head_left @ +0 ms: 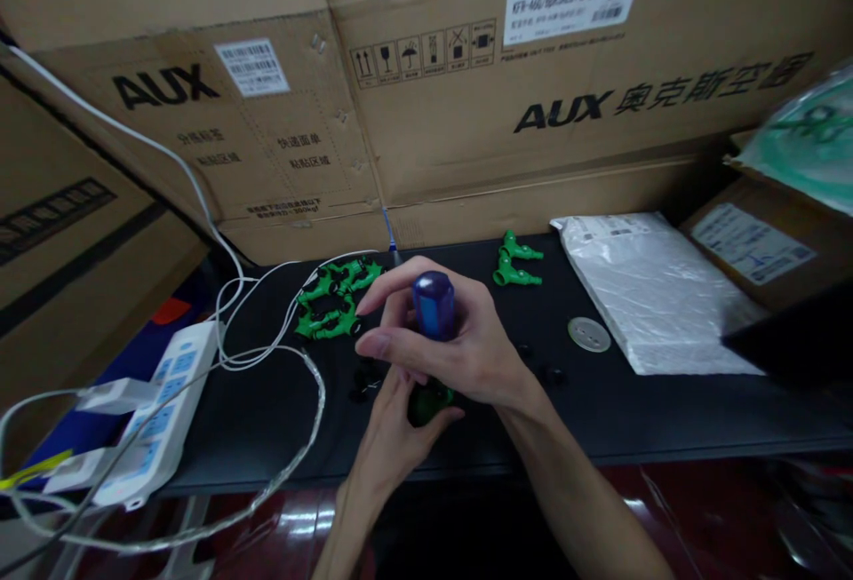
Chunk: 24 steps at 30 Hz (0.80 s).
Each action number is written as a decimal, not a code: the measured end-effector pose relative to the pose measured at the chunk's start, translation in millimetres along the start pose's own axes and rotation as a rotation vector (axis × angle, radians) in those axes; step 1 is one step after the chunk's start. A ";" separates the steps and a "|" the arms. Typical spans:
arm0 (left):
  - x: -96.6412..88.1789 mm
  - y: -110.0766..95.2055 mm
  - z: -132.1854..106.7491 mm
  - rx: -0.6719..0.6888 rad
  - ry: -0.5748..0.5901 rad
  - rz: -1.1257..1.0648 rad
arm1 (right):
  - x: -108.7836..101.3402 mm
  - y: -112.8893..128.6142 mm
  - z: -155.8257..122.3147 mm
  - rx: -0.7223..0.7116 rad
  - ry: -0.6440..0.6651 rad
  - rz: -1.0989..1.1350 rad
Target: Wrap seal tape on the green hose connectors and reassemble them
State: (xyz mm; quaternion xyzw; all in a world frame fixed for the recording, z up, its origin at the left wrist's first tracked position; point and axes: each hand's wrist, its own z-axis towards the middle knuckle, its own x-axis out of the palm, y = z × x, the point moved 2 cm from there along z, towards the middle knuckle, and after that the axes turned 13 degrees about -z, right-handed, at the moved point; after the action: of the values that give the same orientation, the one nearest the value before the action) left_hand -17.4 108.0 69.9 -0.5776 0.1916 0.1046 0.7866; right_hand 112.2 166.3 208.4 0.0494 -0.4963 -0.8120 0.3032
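Note:
My right hand [459,340] is wrapped round a blue-handled screwdriver [433,303], held upright over the black table [267,420]. Just below it my left hand [400,429] grips a small green plastic fitting [430,401], with the tool pointing down into it. The tool's shaft and tip are hidden by my fingers. A cluster of similar green fittings [337,300] lies behind and to the left. Two more green fittings [513,262] lie at the back, right of my hands.
AUX cardboard boxes [466,74] wall the back and left. A white power strip [163,411] with white cables [267,331] lies left. A plastic-wrapped packet [653,287] and round metal disc [588,334] lie right, beside another box [753,247]. Small black parts [363,380] dot the table.

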 end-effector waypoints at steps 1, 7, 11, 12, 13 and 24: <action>-2.6 -2.2 -2.2 0.053 0.028 0.045 | -0.6 -0.6 -0.8 0.004 -0.002 -0.005; -7.6 -7.4 -2.5 0.208 0.118 0.164 | -5.9 -1.1 -6.0 0.024 -0.026 -0.011; -5.7 -5.5 3.0 0.237 0.101 0.132 | -5.2 2.9 -6.3 0.044 -0.038 -0.041; -6.0 -5.2 3.7 0.236 0.095 0.122 | -5.0 3.6 -6.1 0.051 -0.053 -0.048; -6.7 -5.2 4.0 0.234 0.092 0.110 | -5.1 4.1 -6.0 0.057 -0.073 -0.053; -12.2 5.5 -1.2 0.273 0.112 0.134 | -0.5 10.1 -5.7 -0.008 -0.244 -0.027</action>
State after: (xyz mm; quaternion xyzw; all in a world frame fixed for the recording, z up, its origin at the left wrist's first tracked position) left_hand -30.7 109.3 70.0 -0.4562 0.2858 0.0973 0.8371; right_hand 119.2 158.8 213.9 -0.0445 -0.5255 -0.8179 0.2299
